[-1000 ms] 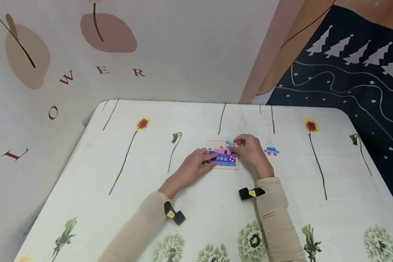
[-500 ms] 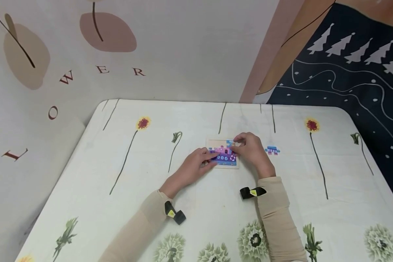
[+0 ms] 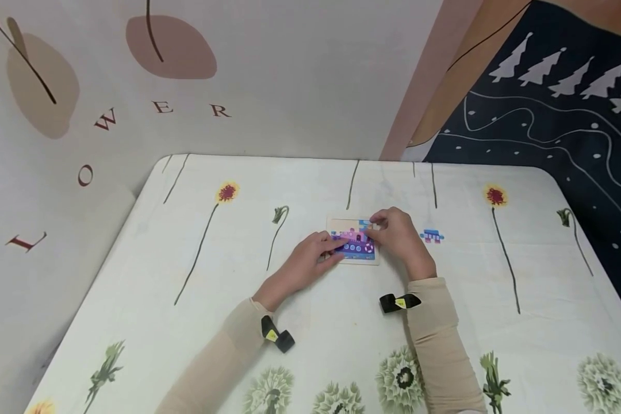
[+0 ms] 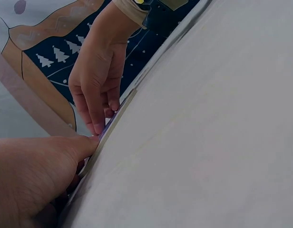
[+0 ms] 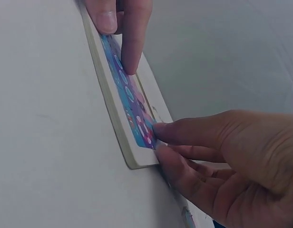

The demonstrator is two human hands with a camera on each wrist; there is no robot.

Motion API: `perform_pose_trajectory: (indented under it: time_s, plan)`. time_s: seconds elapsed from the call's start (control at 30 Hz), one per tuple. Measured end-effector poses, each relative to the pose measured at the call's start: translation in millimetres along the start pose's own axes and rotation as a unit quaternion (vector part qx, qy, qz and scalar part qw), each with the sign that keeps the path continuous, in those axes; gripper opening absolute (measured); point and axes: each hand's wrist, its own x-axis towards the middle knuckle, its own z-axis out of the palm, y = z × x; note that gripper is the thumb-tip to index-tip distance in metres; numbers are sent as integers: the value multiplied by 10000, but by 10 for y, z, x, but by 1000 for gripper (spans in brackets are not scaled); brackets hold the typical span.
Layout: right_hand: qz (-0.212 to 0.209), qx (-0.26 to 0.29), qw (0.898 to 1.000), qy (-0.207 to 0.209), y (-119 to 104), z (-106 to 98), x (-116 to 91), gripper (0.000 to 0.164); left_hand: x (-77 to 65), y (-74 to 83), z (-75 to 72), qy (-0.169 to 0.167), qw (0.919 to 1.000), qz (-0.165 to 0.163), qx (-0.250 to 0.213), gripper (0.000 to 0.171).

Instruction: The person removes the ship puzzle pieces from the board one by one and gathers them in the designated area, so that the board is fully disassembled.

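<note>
A small wooden jigsaw board lies mid-table, with a pale frame and a purple and pink ship picture. Part of its upper left is bare wood. Over its left side reaches my left hand, index finger laid straight on the pieces and thumb near the lower edge. My right hand bends in at the board's right side; thumb and index fingertip pinch a blue-edged puzzle piece, mostly hidden by the fingers. Another loose puzzle piece, blue and purple, lies right of that hand.
The table has a white cloth printed with flowers and stems. Behind it hangs a pale wall cloth with letters. A dark cloth with white trees hangs at the right. Both wrists carry black camera straps.
The head view has tilted a little, so everything sits slightly higher. Both hands keep their places on the board, and the loose piece stays where it was.
</note>
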Motion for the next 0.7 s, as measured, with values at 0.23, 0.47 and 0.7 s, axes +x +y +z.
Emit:
perform_pose_trajectory:
  time_s: [0.23, 0.47, 0.7]
  plan:
    - [152, 207, 9996, -105, 23, -7, 19, 30, 10, -1, 6, -7, 10000, -11, 15, 41]
    - [79, 212, 9997, -121, -1, -11, 20, 16, 7, -3, 2, 22, 10000, 5, -70, 41]
    - [-511, -143, 9985, -129, 1, -5, 6, 15, 10, -3, 6, -6, 10000, 21, -21, 41]
